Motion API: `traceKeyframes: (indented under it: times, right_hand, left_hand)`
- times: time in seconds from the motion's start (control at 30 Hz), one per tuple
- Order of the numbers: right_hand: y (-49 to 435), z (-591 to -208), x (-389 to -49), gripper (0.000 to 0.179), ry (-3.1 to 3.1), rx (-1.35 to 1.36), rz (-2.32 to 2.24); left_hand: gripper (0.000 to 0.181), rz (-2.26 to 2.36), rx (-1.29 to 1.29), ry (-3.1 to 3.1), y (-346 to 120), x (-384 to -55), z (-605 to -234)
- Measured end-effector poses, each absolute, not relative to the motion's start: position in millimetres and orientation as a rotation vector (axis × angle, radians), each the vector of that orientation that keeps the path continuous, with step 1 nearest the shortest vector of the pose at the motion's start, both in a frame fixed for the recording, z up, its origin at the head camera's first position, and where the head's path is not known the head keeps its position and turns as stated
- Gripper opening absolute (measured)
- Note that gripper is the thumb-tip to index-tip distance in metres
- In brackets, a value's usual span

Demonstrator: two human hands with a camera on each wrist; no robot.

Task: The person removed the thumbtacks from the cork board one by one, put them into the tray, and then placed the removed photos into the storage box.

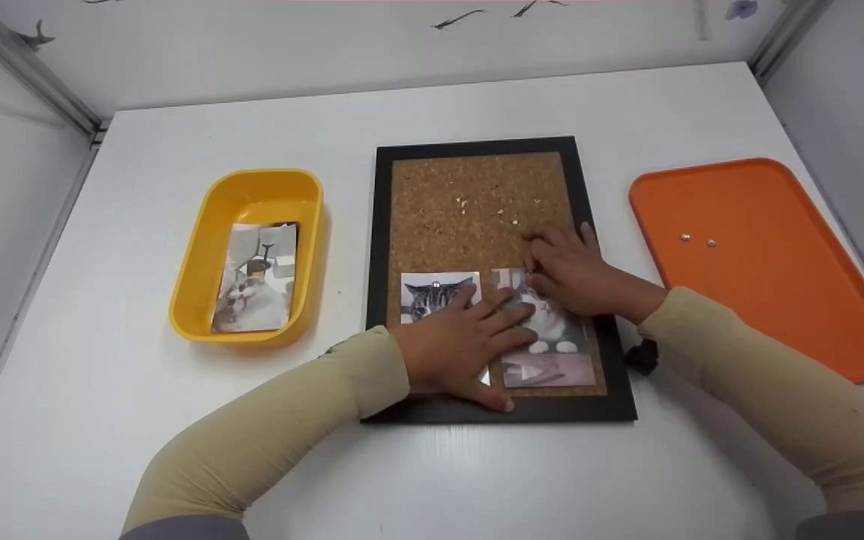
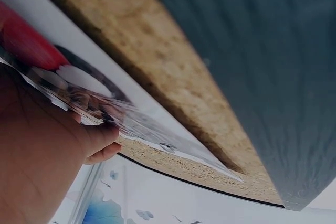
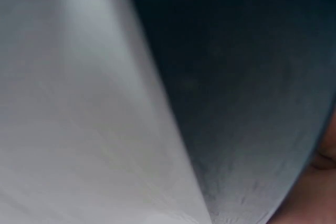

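Observation:
A framed cork board point(image 1: 477, 180) lies on the table with two cat photos on its near half. My left hand point(image 1: 462, 337) spreads its fingers across both, covering much of the tabby cat photo point(image 1: 424, 296); a thumbtack point(image 1: 436, 285) sits at that photo's top. In the left wrist view this photo point(image 2: 86, 80) lies under the left hand point(image 2: 47, 150). At the top edge of the white cat photo point(image 1: 548, 367), my right hand point(image 1: 571, 274) has its thumb and index finger bent close together. Whatever lies between those fingertips is hidden. Only skin at the edge shows in the right wrist view.
Left of the board stands a yellow bin point(image 1: 192, 300) with cat photos point(image 1: 256, 289) inside. An orange tray point(image 1: 777, 300) on the right holds two small tacks point(image 1: 698, 240). A small black object point(image 1: 642, 358) lies beside the board's right edge. Pale specks dot the upper cork.

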State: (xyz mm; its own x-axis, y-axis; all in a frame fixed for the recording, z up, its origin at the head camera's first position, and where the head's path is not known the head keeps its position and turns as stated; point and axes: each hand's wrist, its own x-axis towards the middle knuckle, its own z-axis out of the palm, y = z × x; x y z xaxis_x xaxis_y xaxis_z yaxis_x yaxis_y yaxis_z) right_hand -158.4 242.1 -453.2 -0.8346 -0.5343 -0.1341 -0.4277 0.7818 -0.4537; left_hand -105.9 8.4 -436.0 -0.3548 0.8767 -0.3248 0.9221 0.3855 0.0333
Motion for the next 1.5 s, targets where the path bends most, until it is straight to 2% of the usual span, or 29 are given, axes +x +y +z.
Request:
traceKeyframes:
  times: [1.5]
  right_hand:
    - [243.2,-455.2,-159.6,0.012,2.697,-0.705,-0.618]
  left_hand:
    - [0.097,-0.252,1.542,2.35,9.1,-105.6,-436.1]
